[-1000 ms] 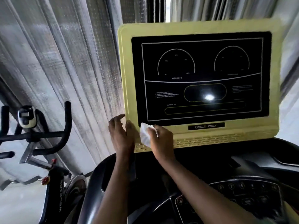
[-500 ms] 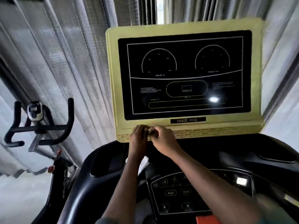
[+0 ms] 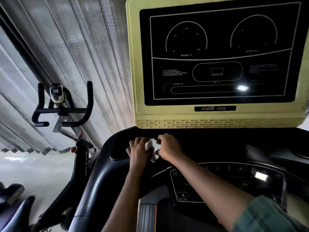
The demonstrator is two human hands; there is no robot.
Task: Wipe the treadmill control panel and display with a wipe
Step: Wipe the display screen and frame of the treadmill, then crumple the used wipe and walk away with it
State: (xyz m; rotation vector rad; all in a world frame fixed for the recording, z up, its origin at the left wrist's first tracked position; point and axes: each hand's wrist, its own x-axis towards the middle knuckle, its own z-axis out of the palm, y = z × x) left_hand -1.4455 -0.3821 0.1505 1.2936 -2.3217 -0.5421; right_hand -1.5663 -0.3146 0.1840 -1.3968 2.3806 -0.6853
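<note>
Head view: left hand (image 3: 139, 150) and right hand (image 3: 168, 147) each grip the crumpled wipe (image 3: 150, 148), fingers curled.

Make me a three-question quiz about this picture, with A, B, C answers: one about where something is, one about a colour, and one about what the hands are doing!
1. Where is the black exercise bike with curved handlebars?
A. Left of the treadmill
B. Right of the treadmill
C. Behind the screen

2. What colour is the plastic frame around the black treadmill display?
A. Red
B. Pale yellow
C. Blue

3. What are the left hand and right hand doing?
A. Resting empty
B. Pressing the screen
C. Holding a small white wipe between them

Answers: 1 A, the bike stands at the picture's left. 2 B, the frame looks pale yellow. 3 C, white wipe shows between both hands, below the display.
</note>
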